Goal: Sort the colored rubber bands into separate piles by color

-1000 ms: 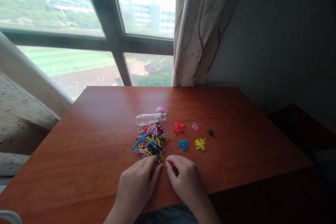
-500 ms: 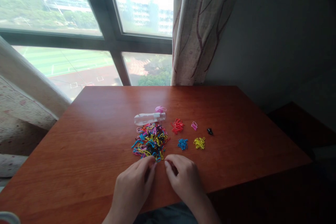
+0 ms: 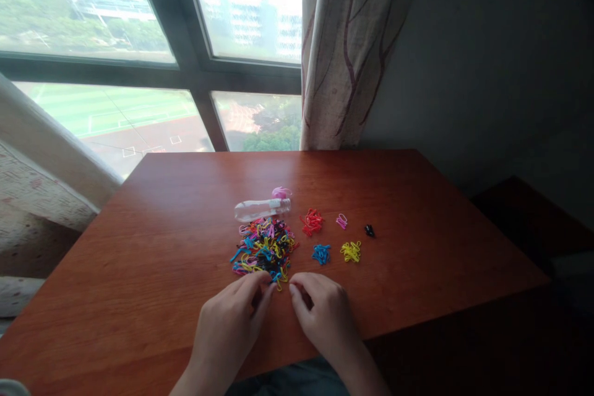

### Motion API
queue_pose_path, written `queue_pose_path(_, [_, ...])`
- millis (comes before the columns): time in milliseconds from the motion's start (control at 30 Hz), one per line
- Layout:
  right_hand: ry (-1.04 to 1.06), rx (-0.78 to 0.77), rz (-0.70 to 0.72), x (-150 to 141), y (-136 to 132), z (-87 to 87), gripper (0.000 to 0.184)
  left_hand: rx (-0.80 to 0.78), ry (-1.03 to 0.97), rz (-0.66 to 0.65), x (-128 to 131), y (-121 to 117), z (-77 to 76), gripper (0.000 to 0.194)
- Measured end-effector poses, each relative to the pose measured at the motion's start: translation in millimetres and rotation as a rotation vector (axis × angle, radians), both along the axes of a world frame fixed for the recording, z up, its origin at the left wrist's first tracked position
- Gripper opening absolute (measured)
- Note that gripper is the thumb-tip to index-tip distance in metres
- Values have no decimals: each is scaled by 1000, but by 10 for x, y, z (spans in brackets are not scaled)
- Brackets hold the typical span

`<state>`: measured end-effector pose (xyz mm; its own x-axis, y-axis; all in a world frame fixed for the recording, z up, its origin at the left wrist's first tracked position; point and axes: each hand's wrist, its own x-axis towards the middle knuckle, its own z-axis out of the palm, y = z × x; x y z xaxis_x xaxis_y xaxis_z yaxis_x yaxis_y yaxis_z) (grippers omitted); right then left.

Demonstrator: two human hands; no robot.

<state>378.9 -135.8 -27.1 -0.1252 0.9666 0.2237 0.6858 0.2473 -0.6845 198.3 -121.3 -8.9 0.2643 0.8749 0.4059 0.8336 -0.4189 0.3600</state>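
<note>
A mixed heap of small rubber bands [image 3: 266, 244] in blue, yellow, pink, red and black lies mid-table. My left hand [image 3: 232, 315] is at its near edge, thumb and forefinger pinched at the lowest bands. A yellow rubber band [image 3: 279, 286] shows right at those fingertips. Just to the right, apart from the heap, my right hand [image 3: 325, 309] has thumb and forefinger closed; what they hold, if anything, is hidden. Right of the heap lie sorted bunches: red bands [image 3: 312, 221], blue bands [image 3: 321, 253], yellow bands [image 3: 351, 251], a few pink bands [image 3: 342, 221] and black bands [image 3: 369, 231].
A clear plastic bottle [image 3: 260, 209] lies on its side behind the heap, with a pink object [image 3: 281, 192] by its neck. The brown wooden table [image 3: 139, 260] reaches the window and a patterned curtain [image 3: 348, 62]. A pale rim [image 3: 13, 387] shows at the lower left corner.
My left fingers have shifted slightly at the heap's near edge, and a yellow band shows more plainly beside them. My right hand has hardly moved. The whole view has slid slightly left.
</note>
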Motion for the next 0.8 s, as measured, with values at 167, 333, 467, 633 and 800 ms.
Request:
queue_pose_path(167, [-15, 25, -2, 0, 2, -3, 14, -20, -12, -34, 19, 77, 18, 20])
queue_pose_path(333, [-51, 56, 2, -7, 6, -5, 17, -109, 108, -169, 279, 381, 137, 20])
queue_pose_path(467, [-79, 82, -27, -6, 7, -46, 17, -209, 234, -327, 549, 657, 238, 22])
queue_pose_path(633, [-99, 59, -40, -2, -7, -94, 16, -248, 299, -420, 759, 831, 315, 8])
queue_pose_path(800, [-98, 61, -41, -3, -3, -104, 16, -261, 290, -420, 749, 809, 380, 3])
